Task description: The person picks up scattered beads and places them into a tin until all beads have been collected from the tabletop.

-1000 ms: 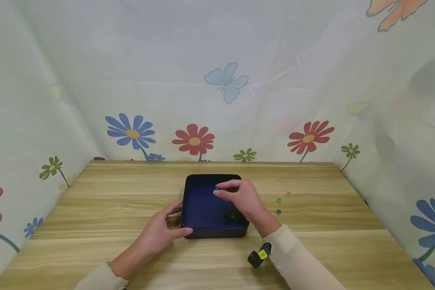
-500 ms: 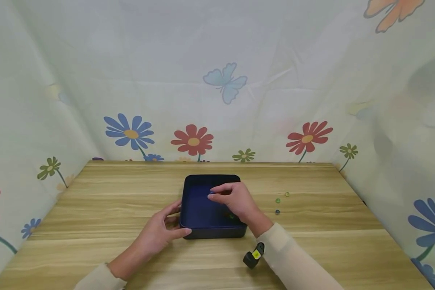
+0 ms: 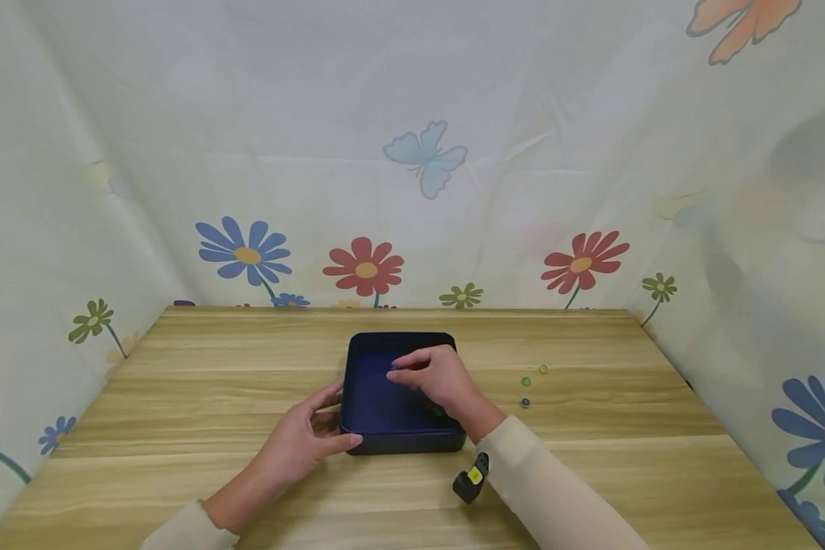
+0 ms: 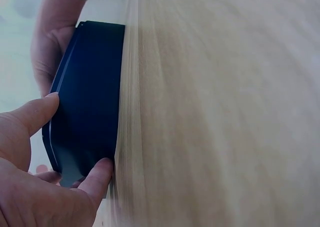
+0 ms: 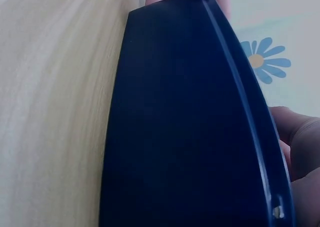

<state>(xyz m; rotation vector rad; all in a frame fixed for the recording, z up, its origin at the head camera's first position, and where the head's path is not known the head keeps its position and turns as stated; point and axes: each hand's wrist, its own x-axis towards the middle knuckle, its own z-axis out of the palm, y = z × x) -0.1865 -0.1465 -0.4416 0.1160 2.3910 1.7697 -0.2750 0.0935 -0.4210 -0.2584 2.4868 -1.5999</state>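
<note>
We find the dark blue tray (image 3: 409,443) lying flat on the wood-grained bench (image 3: 247,367), and we take it as our reference for all positions. The left hand (image 3: 302,439) is at the tray's near left corner; its grip holds that corner, the thumb on the near rim and the fingers along the left wall. The right hand (image 3: 450,382) is above the tray's right half, reaching in over its right side. Its grip is narrow: we observe thumb and forefinger pinching a small blue marble (image 3: 394,367) over the tray's interior, mostly covered by the fingertips. Beneath this hand, at the tray's right side, we see some greenish contents (image 3: 434,410), partly hidden; we cannot tell their number. Right of the tray, and apart from it, we record three marbles on the bench: a bluish one (image 3: 525,402) nearest us, a green one (image 3: 525,381) beyond it, and a yellow-green one (image 3: 543,369) farthest. Behind the tray stands a flower-patterned backdrop (image 3: 481,237).
</note>
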